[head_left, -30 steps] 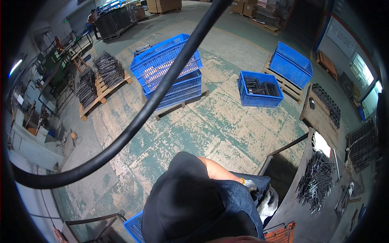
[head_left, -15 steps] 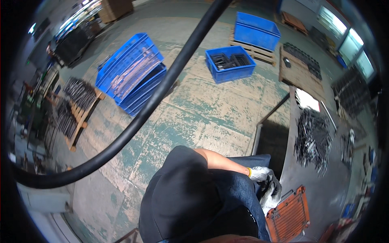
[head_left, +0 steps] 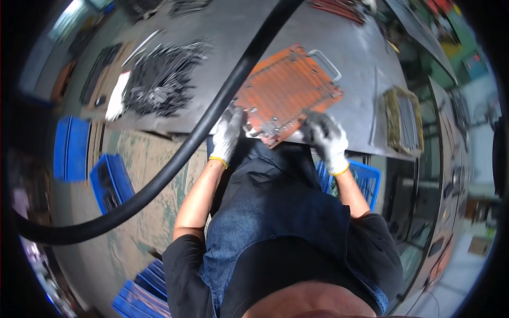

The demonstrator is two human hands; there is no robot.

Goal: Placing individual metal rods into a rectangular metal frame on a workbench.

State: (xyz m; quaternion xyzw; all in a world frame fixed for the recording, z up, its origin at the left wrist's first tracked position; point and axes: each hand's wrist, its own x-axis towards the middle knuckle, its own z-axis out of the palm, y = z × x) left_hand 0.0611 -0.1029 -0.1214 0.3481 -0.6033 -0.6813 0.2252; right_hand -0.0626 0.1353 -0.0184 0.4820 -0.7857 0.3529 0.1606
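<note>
An orange metal plate (head_left: pixel 286 87) with grooves and small metal fittings lies on the grey worktable, a light handle at its far edge. My left hand (head_left: pixel 229 137), in a white work glove with a yellow cuff, is at the plate's near left corner, fingers stretched out beside small shiny metal parts. In a matching glove with dark-coated fingertips, my right hand (head_left: pixel 327 139) is at the near right edge of the plate. Its fingers are smeared by motion, so anything in them is hidden. A heap of thin dark metal strips (head_left: pixel 161 79) lies to the left.
A thick black cable (head_left: pixel 212 119) crosses the view. The grey table (head_left: pixel 350 47) carries more red-orange pieces (head_left: pixel 339 9) at the far side. A yellowish bin (head_left: pixel 393 122) of long strips stands on the right. Blue crates (head_left: pixel 71 148) are on the left, another crate (head_left: pixel 366 180) under the table.
I have turned right to face the table; the orange plate now lies in front of me. My gloved hands, close together before, are now apart on either side of its near edge.
</note>
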